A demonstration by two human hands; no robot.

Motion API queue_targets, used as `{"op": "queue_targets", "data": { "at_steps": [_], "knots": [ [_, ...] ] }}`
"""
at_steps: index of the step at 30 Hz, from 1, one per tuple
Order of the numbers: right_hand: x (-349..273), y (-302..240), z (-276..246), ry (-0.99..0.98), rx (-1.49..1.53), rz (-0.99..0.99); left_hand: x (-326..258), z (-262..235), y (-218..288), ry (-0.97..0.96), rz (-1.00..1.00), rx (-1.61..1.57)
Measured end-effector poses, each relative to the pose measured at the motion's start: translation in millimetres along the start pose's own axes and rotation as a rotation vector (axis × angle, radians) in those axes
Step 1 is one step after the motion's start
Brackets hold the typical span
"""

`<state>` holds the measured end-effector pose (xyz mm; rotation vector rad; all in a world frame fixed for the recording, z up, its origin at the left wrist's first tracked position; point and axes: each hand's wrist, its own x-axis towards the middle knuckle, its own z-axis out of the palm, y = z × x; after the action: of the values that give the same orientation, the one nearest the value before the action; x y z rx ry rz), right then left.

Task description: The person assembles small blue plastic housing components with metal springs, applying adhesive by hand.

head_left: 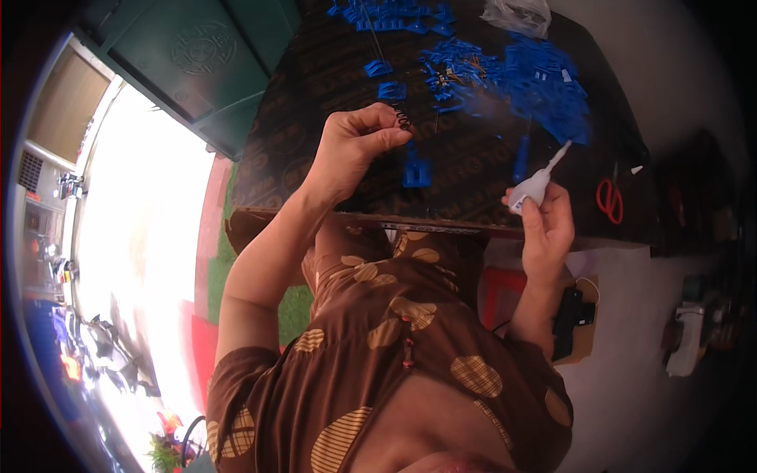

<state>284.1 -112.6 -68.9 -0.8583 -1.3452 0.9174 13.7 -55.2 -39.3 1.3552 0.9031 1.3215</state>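
My left hand (353, 150) is raised over the dark table (315, 94), its fingers pinched on a small black coil spring (403, 120). My right hand (548, 221) grips a white squeeze tube (538, 181) with its thin nozzle pointing up and to the right. A blue plastic part (415, 169) lies on the table between the two hands. Another blue piece (391, 91) sits just above the spring.
A heap of several blue plastic parts (536, 79) covers the far right of the table, with more at the far edge (390, 14). Red-handled scissors (609, 199) lie right of the tube. A clear plastic bag (516, 14) and a green crate (197, 63) stand nearby.
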Motion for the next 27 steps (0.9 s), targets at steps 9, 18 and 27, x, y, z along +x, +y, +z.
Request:
{"op": "queue_targets", "data": {
  "at_steps": [9, 18, 27],
  "knots": [
    [-21, 14, 24, -0.143, 0.154, 0.129, 2, -2, 12, -0.102, 0.154, 0.172],
    [-30, 12, 34, -0.008, 0.219, 0.204, 1, -4, -15, -0.069, 0.171, 0.284],
    [-39, 5, 33, -0.034, 0.18, 0.33, -1, -3, -15, -0.106, 0.191, 0.343]
  ]
}}
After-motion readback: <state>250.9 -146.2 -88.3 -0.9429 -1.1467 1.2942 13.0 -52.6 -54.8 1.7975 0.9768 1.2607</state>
